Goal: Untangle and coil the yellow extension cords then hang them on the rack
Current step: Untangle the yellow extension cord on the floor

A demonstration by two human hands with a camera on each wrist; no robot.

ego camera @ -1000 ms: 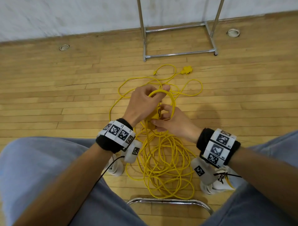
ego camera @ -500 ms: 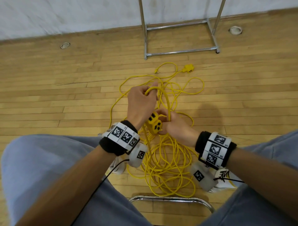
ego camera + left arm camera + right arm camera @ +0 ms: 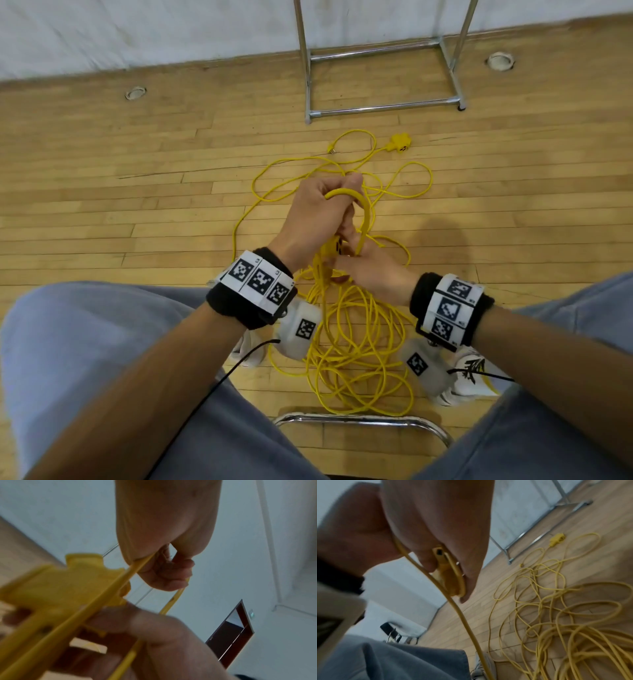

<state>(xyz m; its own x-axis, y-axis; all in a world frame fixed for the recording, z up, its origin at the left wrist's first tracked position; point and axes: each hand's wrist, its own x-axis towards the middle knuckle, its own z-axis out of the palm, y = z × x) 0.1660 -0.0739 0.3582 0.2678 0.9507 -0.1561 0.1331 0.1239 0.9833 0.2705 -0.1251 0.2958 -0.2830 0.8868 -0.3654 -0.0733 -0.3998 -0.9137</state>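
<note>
L hand point(image 3: 317, 214) grips cord loop point(image 3: 356, 205) to size coil | R hand point(image 3: 368, 270) pinches socket block point(image 3: 77, 582) below L, anchoring end | tangle point(image 3: 359, 349) under both

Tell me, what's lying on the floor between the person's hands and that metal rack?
In the head view, loose yellow cord loops, a plug and a yellow socket block lie between the hands and the rack.
</note>
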